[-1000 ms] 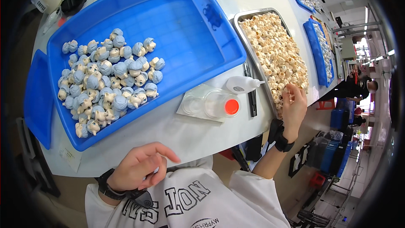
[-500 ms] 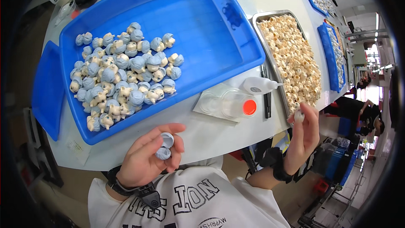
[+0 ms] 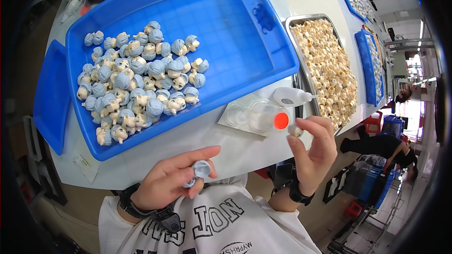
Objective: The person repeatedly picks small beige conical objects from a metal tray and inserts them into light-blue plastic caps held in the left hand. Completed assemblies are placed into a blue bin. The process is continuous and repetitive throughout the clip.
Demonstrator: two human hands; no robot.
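My left hand [image 3: 167, 178] is closed around a light-blue doll hair piece [image 3: 202, 169], its hollow side turned up. A second blue rounded part shows below it, partly covered by my fingers; whether the two are joined I cannot tell. Between thumb and fingertips, my right hand [image 3: 314, 153] pinches a small cream doll head part [image 3: 295, 130] above the table edge. The large blue bin [image 3: 221, 33] beyond my left hand holds many small doll heads [image 3: 122, 82] with blue hair. Past my right hand lies a metal tray [image 3: 288, 21] heaped with hollow cream parts [image 3: 327, 66].
A clear jar with a red cap [image 3: 281, 121] and a white squeeze bottle [image 3: 289, 97] stand between bin and tray. Another blue bin [image 3: 369, 68] lies farther right. A blue lid-like panel [image 3: 49, 99] leans at the left. A person in black [image 3: 376, 148] is in the background.
My right hand has moved left from the tray's near end toward my left hand, carrying the cream part. My left hand has shifted slightly right and turned the blue hair piece.
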